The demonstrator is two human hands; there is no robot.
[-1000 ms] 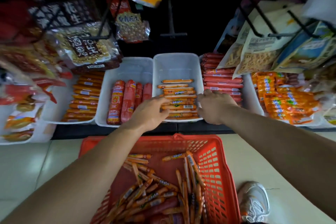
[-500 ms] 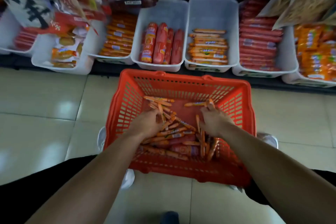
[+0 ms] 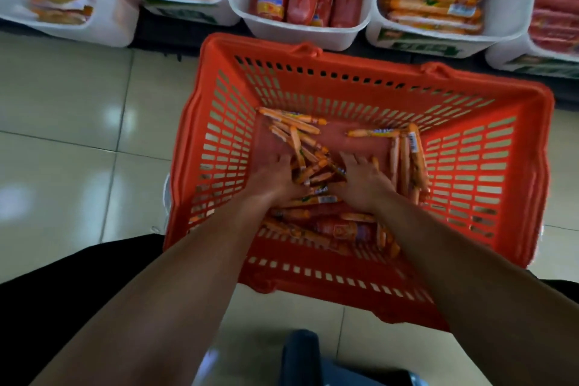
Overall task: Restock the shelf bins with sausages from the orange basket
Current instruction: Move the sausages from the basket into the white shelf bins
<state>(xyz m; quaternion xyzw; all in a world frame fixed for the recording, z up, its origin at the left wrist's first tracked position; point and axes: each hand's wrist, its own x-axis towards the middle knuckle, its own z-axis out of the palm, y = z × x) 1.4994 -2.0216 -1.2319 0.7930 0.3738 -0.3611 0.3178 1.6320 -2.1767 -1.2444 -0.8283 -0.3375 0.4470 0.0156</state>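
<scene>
1. The left hand (image 3: 275,180) lies low inside the orange slotted plastic basket (image 3: 369,64), near its middle. Its fingers stretch forward and press against the left side of a bunch of thin orange-wrapped sausages (image 3: 313,172). The grip is apart, not closed round anything.
2. The right hand (image 3: 365,183) lies just beside it in the basket, with its fingers spread and laid against the right side of the same bunch. Its grip is likewise apart, and the thumbs of both hands are hidden under the wrappers.
3. Counted: two hands, one basket, and five white plastic shelf bins (image 3: 300,31) in a row beyond the basket's far rim.
4. The thin sausages in the basket are too many and too tangled to count. One thick red sausage (image 3: 341,229) lies among them near the basket's near wall.
5. The thin sausages are slim sticks in glossy orange film with small printed labels. They lie crisscross on the basket floor, and several stand lined up against its right wall.
6. The bin beyond the basket's far rim at its middle shows three thick red sausages. The bin beyond its far right corner holds orange sticks stacked crosswise.
</scene>
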